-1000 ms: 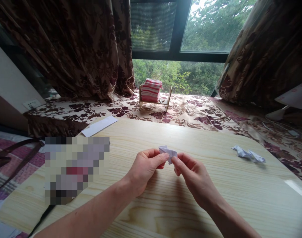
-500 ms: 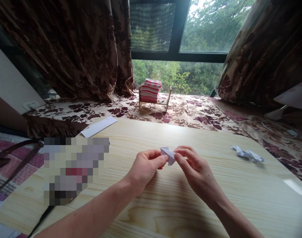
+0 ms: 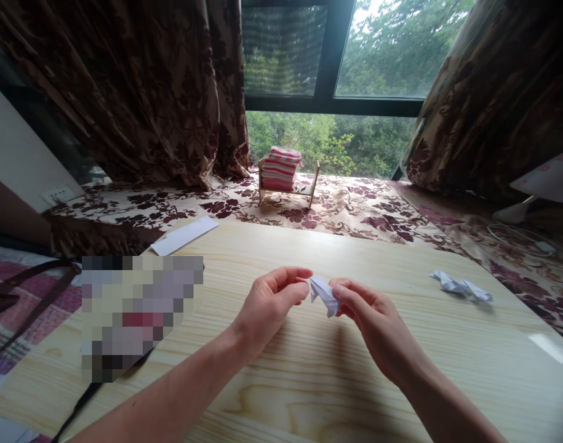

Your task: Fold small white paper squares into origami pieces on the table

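Above the middle of the table, a small piece of folded white paper with pointed corners is held between my two hands. My right hand pinches its right side between thumb and fingers. At the upper left corner of the paper, the thumb and forefinger of my left hand close on its edge; the other fingers are curled behind. Two similar folded paper pieces lie together on the right part of the table.
The wooden table spans the foreground. A white paper strip rests at its far left edge, behind a blurred-out object with a black cord. Beyond, a small rack with striped cloths stands on the windowsill. A lamp is at right.
The folded paper has shifted slightly right and turned, showing another side. My right hand now grips more of it, while my left fingers have moved to its upper left corner.
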Action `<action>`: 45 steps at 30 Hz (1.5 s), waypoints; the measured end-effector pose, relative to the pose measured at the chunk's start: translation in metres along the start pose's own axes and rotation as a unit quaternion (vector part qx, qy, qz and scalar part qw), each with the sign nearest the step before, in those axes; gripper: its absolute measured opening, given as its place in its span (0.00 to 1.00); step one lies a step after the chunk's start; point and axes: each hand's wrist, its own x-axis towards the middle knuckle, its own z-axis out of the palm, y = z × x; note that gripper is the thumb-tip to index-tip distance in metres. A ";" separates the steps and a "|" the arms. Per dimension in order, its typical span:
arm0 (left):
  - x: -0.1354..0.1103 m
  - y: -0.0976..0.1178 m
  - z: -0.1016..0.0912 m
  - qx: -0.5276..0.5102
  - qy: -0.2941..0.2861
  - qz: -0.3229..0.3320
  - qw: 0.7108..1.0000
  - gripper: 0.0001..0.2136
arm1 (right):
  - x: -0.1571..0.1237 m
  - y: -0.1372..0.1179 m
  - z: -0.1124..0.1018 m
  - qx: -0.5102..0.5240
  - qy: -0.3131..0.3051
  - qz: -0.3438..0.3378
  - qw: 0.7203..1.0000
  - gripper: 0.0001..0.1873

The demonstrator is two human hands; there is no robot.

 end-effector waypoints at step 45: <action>0.001 -0.006 -0.001 0.120 0.028 0.070 0.990 0.07 | -0.005 -0.001 0.003 -0.124 0.104 -0.196 0.967 0.10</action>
